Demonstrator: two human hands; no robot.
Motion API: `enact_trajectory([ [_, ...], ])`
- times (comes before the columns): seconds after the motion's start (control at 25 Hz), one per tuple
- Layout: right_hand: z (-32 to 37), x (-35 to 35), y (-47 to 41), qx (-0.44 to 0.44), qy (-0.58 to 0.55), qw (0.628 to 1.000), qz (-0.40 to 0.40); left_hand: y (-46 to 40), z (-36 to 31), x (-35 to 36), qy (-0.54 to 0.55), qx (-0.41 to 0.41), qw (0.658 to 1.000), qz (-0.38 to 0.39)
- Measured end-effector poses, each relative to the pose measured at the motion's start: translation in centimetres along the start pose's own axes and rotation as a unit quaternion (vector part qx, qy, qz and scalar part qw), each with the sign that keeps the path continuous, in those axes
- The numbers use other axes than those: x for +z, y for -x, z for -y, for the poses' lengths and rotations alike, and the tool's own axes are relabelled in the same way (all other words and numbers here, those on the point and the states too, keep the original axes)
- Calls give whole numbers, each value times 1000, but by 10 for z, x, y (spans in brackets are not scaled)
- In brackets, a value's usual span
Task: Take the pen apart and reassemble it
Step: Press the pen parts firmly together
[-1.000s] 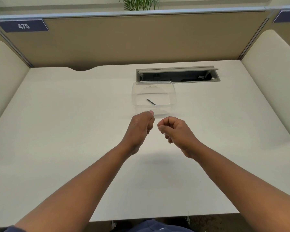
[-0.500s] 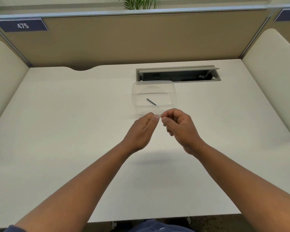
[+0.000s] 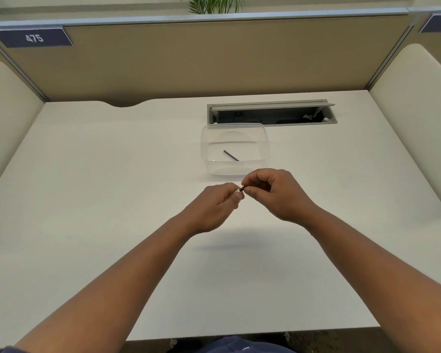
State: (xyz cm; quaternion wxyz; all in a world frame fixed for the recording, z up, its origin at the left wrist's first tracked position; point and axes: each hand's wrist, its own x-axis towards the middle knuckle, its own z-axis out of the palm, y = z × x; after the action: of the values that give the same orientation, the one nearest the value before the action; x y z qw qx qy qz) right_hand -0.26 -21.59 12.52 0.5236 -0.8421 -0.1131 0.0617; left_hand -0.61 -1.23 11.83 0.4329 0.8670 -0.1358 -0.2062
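My left hand [image 3: 214, 207] and my right hand [image 3: 275, 193] meet above the middle of the white desk [image 3: 112, 225]. Between their fingertips shows a short dark bit of a pen part [image 3: 242, 188]. Both hands pinch it, and most of it is hidden inside the curled fingers. Just beyond the hands stands a clear plastic container [image 3: 265, 146]. A thin dark rod [image 3: 231, 155], a pen piece, lies slanted on its floor.
An open grey cable tray [image 3: 271, 113] is set into the desk behind the container. Tan partition panels close off the back, cream panels the left and right sides. A label reading 475 [image 3: 33, 38] hangs at the upper left.
My hands were a little apart a second ago and have come together. The right hand rose slightly toward the container, and the dark pen part now shows between the fingertips.
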Motion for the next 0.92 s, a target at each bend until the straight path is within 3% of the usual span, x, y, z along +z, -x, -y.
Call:
enact_trajectory([
  [0.16,-3,-2,-2,-71,154,985,25,-3,2,-5,-64,13,998,15],
  [0.32,-7,-4,-1,-206,318,924,46,-3,1,-11,-97,3,995,40],
  [0.44,-8,-5,3,-241,374,894,55,-3,-2,-14,-83,-6,994,72],
  [0.56,-7,-7,6,-231,363,898,94,-2,-5,-13,-101,8,991,84],
  [0.68,-6,-2,10,-147,271,941,142,0,-6,-10,-134,27,988,69],
  [0.76,-4,6,14,-10,102,985,142,2,-5,-7,-179,51,981,45],
  [0.8,-4,9,15,86,-11,987,136,2,-5,-5,-212,65,975,33],
  [0.88,-3,10,13,286,-205,924,147,3,-6,1,-272,90,958,12],
  [0.92,-3,8,13,333,-234,900,155,3,-6,4,-286,96,953,7],
])
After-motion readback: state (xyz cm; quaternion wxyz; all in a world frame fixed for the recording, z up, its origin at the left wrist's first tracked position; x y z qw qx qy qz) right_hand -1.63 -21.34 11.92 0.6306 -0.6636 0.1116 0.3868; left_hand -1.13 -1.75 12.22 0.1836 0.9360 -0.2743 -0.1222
